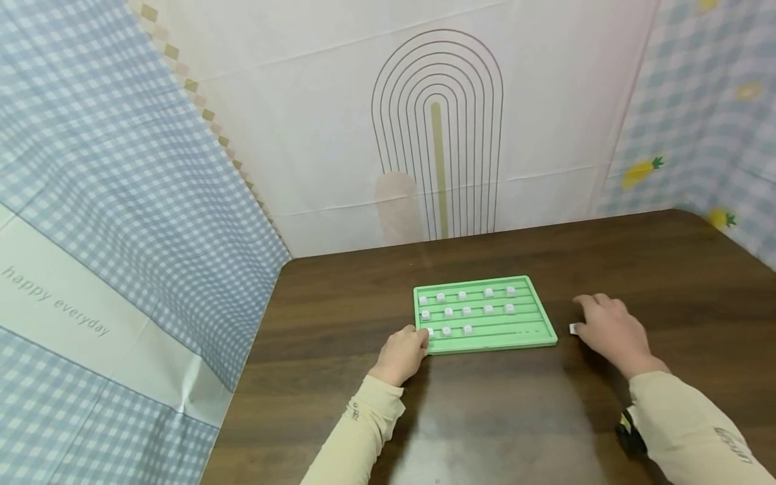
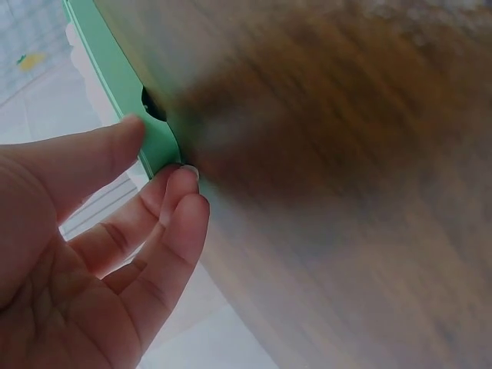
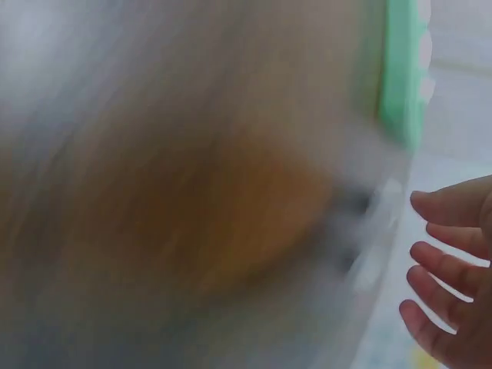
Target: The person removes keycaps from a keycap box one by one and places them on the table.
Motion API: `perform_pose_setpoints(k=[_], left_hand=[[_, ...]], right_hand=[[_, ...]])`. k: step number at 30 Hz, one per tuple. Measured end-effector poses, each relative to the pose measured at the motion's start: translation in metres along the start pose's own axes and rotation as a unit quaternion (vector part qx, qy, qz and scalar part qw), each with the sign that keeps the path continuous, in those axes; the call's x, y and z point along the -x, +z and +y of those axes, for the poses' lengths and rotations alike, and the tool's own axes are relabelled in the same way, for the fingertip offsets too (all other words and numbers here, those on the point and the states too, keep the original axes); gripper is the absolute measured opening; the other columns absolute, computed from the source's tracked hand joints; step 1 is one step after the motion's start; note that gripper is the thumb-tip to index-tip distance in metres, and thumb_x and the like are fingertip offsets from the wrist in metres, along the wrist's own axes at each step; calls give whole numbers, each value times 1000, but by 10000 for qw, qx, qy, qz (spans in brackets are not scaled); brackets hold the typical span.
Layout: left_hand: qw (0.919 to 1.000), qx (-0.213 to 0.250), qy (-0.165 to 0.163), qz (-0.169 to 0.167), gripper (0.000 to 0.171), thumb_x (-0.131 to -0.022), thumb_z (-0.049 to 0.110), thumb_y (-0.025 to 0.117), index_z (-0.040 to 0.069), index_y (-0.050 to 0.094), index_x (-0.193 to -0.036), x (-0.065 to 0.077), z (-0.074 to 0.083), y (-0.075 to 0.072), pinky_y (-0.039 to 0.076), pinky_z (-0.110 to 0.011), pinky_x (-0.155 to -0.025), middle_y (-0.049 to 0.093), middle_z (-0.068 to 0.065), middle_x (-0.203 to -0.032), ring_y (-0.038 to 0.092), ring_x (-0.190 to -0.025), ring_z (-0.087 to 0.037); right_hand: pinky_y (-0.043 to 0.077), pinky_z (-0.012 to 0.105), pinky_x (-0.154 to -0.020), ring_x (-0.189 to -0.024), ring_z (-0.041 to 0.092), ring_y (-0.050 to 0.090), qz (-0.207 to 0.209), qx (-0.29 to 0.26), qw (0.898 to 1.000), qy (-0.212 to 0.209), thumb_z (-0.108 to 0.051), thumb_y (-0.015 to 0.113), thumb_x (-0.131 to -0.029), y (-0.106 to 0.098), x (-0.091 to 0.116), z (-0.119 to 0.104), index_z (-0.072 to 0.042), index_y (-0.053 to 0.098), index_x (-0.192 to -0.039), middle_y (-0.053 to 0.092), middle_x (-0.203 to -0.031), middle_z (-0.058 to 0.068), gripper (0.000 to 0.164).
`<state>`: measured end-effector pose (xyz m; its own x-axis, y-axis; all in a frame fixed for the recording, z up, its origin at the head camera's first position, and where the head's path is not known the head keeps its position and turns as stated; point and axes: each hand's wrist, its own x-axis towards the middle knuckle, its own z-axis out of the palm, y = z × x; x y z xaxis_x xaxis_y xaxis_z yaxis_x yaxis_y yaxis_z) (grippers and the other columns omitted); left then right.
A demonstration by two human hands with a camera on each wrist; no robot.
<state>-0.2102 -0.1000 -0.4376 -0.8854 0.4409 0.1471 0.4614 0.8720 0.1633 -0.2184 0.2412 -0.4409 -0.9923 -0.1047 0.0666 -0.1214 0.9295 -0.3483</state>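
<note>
A shallow green tray (image 1: 497,340) with raised ridges lies on the table, and small white blocks (image 1: 467,311) sit on it in three rows. At its near left corner my left hand (image 1: 401,353) holds the edge. The left wrist view shows the thumb (image 2: 132,138) on the tray's side wall (image 2: 115,73) and fingertips at its underside. To the right of the tray, my right hand (image 1: 612,331) hovers by a loose white block (image 1: 573,329). Its fingers (image 3: 438,265) are spread in the right wrist view, with two blurred white pieces (image 3: 384,200) just beyond the fingertips.
The tray rests on a dark brown wooden table (image 1: 339,303). A white cloth with an arch pattern (image 1: 436,135) hangs behind the far edge. Blue checked cloth (image 1: 145,135) hangs at the left and right. A black device (image 1: 630,434) shows at the right sleeve.
</note>
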Motion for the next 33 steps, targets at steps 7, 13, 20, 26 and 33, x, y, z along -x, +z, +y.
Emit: perform_pose_setpoints(k=[7, 13, 20, 26, 33], left_hand=[[9999, 100, -7, -66, 10, -81, 12, 67, 10, 57, -78, -2, 5, 0, 46, -26, -51, 57, -6, -77, 56, -64, -21], [9997, 161, 58, -168, 9, -82, 12, 66, 10, 58, -78, -3, 11, 2, 45, -25, -52, 57, -5, -77, 56, -65, -19], [9998, 98, 129, -150, 9, -81, 13, 67, 11, 58, -77, -5, 14, 8, 45, -24, -52, 58, -4, -76, 56, -65, -18], [9997, 64, 215, -8, 11, -80, 13, 68, 12, 58, -75, -6, 14, 11, 44, -24, -50, 57, -3, -73, 55, -63, -17], [9998, 129, 172, 6, 10, -80, 12, 67, 10, 59, -76, -6, 8, 6, 45, -24, -50, 58, -5, -74, 55, -63, -18]], right_hand=[[47, 59, -77, -108, 43, 48, 220, -97, 9945, -1015, -14, 61, -83, 21, -17, -69, -3, 62, -110, 61, -115, 23, 29], [52, 47, -70, -94, 33, 57, 98, 62, 9899, -1416, -16, 65, -82, 47, -20, -110, -8, 66, -102, 66, -103, 14, 22], [52, 40, -62, -83, 27, 56, 190, 517, 9896, -1330, -14, 66, -82, 60, -19, -117, -9, 65, -92, 64, -92, 10, 12], [52, 40, -61, -82, 27, 57, 327, 529, 9876, -1445, -14, 66, -81, 58, -19, -113, -9, 65, -90, 66, -89, 9, 10], [52, 47, -62, -86, 31, 60, 504, 224, 9901, -1290, -11, 60, -80, 31, -20, -84, -6, 66, -95, 68, -93, 12, 17]])
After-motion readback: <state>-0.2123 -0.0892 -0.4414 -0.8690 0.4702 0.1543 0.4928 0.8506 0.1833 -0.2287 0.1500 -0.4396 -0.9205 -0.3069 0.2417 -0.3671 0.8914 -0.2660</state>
